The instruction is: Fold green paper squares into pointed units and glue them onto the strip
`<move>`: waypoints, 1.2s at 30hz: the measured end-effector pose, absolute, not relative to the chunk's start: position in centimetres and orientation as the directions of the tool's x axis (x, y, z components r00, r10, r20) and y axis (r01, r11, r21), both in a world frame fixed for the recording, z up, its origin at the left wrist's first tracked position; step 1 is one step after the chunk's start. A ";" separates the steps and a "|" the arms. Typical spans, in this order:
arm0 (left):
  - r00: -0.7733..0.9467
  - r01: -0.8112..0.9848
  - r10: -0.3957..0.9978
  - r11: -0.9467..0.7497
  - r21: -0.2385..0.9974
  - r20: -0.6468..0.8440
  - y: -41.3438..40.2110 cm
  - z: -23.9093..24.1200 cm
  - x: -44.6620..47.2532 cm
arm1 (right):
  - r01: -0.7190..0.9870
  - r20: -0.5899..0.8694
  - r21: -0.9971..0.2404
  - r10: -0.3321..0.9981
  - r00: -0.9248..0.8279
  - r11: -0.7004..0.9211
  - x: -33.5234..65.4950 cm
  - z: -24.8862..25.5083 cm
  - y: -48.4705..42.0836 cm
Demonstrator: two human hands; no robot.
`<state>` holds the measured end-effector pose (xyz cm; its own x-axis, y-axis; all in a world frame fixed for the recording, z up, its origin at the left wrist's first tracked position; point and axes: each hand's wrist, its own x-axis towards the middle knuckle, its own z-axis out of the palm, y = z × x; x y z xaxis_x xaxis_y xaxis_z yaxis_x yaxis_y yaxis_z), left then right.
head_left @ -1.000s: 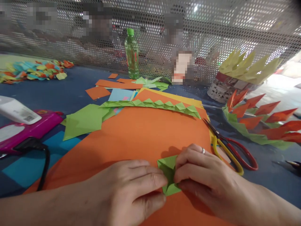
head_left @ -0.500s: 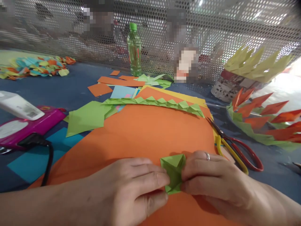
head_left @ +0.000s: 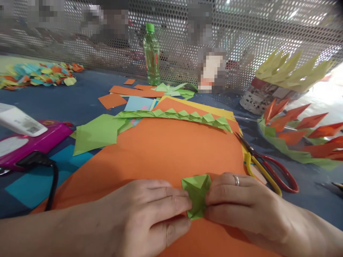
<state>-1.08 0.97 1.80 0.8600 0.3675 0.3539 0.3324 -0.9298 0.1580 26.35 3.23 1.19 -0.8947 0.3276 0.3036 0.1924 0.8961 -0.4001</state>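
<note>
A small folded square of green paper (head_left: 197, 194) lies on a large orange sheet (head_left: 166, 153), with creases running in from its corners. The fingertips of my left hand (head_left: 158, 210) grip its left edge, fingers together. On the opposite edge my right hand (head_left: 241, 200), wearing a ring, pinches the paper with bent fingers. Both thumbs are partly hidden. Beyond the hands, a band of linked green paper points (head_left: 177, 115) crosses the far part of the orange sheet. Scissors (head_left: 255, 153) with red and yellow handles lie right of the sheet, points toward the band.
Green paper squares (head_left: 96, 134) and a magenta power strip (head_left: 34, 146) with a black plug lie left. A green-capped bottle (head_left: 152, 57) stands at the back by a perforated metal screen (head_left: 171, 35). Right are an orange-spiked paper crown (head_left: 294, 139) and a yellow-spiked one (head_left: 289, 78).
The view has shifted very slightly. Both hands stay on the green paper, whose folds look a little flatter now.
</note>
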 end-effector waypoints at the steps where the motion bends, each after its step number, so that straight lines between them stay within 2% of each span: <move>1: 0.873 0.318 0.354 -0.934 0.160 0.336 1.0 1.8 -1.3 | 0.191 0.313 -0.401 0.330 -0.890 0.896 26.3 1.2 3.2; 5: 0.925 0.242 0.271 -0.960 0.139 0.265 1.3 1.6 -2.2 | 0.190 0.334 -0.432 0.352 -0.875 0.882 26.1 1.2 3.3; 8: 0.926 0.250 0.278 -0.958 0.137 0.254 1.4 1.5 -2.1 | 0.183 0.334 -0.447 0.353 -0.874 0.876 26.1 1.2 3.4; 14: 0.949 0.260 0.281 -0.953 0.155 0.140 1.6 1.7 -1.4 | 0.193 0.314 -0.485 0.375 -0.872 0.853 26.0 1.2 3.3; 21: 0.949 0.255 0.276 -0.956 0.146 0.151 1.3 1.3 -1.8 | 0.193 0.302 -0.448 0.351 -0.886 0.873 26.1 1.1 3.3; 27: 0.918 0.282 0.313 -0.947 0.156 0.245 1.1 0.6 -1.5 | 0.201 0.267 -0.427 0.336 -0.903 0.881 25.9 1.9 3.1; 30: 0.900 0.272 0.307 -0.950 0.150 0.309 1.0 0.3 -1.3 | 0.202 0.274 -0.376 0.317 -0.908 0.904 25.9 2.1 3.1; 36: 0.891 0.295 0.302 -0.953 0.073 0.340 1.2 0.8 -0.8 | 0.197 0.374 -0.180 0.252 -0.893 0.964 25.5 1.9 3.0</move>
<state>-0.83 1.16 0.84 0.8908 0.3018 0.3397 0.2950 -0.9527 0.0728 25.51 2.95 1.85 -0.8926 0.2517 0.3739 0.1965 0.9639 -0.1798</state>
